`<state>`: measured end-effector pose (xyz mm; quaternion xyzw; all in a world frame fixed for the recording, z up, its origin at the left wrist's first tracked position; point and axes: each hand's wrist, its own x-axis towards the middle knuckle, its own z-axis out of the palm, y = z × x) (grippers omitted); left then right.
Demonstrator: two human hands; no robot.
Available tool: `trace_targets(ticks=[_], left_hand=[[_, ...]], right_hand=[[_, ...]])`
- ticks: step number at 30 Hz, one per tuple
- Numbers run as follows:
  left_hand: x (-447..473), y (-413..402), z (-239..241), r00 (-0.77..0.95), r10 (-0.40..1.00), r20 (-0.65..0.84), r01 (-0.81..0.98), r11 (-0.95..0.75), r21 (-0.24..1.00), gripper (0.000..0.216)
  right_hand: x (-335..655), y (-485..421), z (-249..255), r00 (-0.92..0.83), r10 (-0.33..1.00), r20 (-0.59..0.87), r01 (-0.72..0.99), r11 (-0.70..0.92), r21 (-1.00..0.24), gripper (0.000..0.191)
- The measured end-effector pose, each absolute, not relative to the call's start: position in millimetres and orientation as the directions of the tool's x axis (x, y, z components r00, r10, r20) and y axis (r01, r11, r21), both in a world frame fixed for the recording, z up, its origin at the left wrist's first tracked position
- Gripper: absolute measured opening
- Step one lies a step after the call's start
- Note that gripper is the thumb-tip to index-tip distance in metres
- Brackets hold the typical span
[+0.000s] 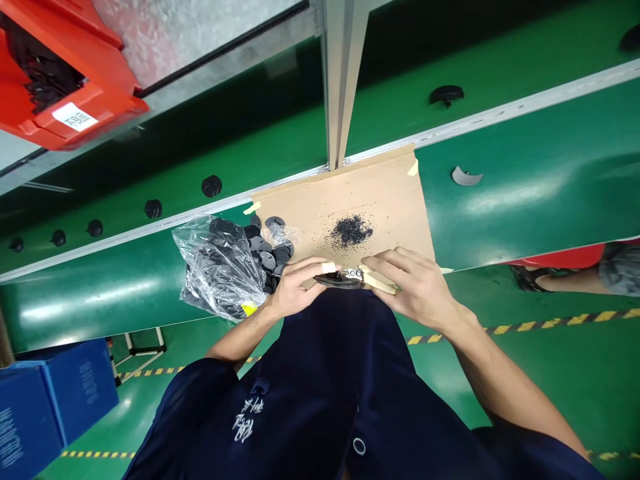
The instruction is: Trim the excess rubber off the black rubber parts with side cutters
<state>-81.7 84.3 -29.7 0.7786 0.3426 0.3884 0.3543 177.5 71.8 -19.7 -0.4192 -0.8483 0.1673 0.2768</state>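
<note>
My left hand is closed on a dark, glossy curved part, with pale tape around one finger. In my right hand are nippers with pale handles, and their metal head meets the right end of the dark part. Both hands are close to my body, over the near edge of a brown cardboard sheet. A heap of small black scraps lies on the cardboard just beyond them. Left of the sheet, loose black discs spill beside a clear plastic bag full of similar discs.
Beyond a metal rail, a green belt carries black round parts and another dark part. A grey crescent piece rests on the green table at right. An upright post, red bin, blue boxes and another person's leg surround the place.
</note>
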Motion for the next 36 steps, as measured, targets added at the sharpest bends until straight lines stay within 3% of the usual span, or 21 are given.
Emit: trace_targets(ticks=[11,14,20,28,32,36], left_hand=[[-82.3,82.0,-28.4,0.492,0.803,0.335,0.259,-0.503,0.825,0.028],[-82.3,82.2,-32.2,0.503,0.797,0.334,0.254,-0.506,0.824,0.025],[-94.0,88.2,-59.8,0.566,0.806,0.173,0.403,-0.454,0.794,0.023],[-68.3,126.6,-132.4,0.671,0.738,-0.073,0.558,-0.438,0.705,0.042],[-48.9,142.5,-159.6,0.598,0.767,-0.233,0.663,-0.31,0.681,0.04],[-56.5,154.4,-169.2,0.443,0.877,-0.183,0.706,-0.216,0.675,0.025]], right_hand=[[180.1,65.8,-15.1,-0.514,0.79,0.333,0.651,0.613,-0.448,0.029],[179.2,64.2,-18.4,-0.504,0.804,0.316,0.643,0.593,-0.484,0.028],[180.4,69.0,-66.9,-0.437,0.874,0.213,0.59,0.457,-0.666,0.03],[185.9,105.4,-132.4,-0.313,0.943,-0.116,0.797,0.194,-0.572,0.025],[199.8,105.2,-156.5,-0.311,0.949,-0.061,0.762,0.21,-0.612,0.033],[211.1,98.3,-202.4,-0.235,0.97,0.058,0.77,0.222,-0.598,0.056]])
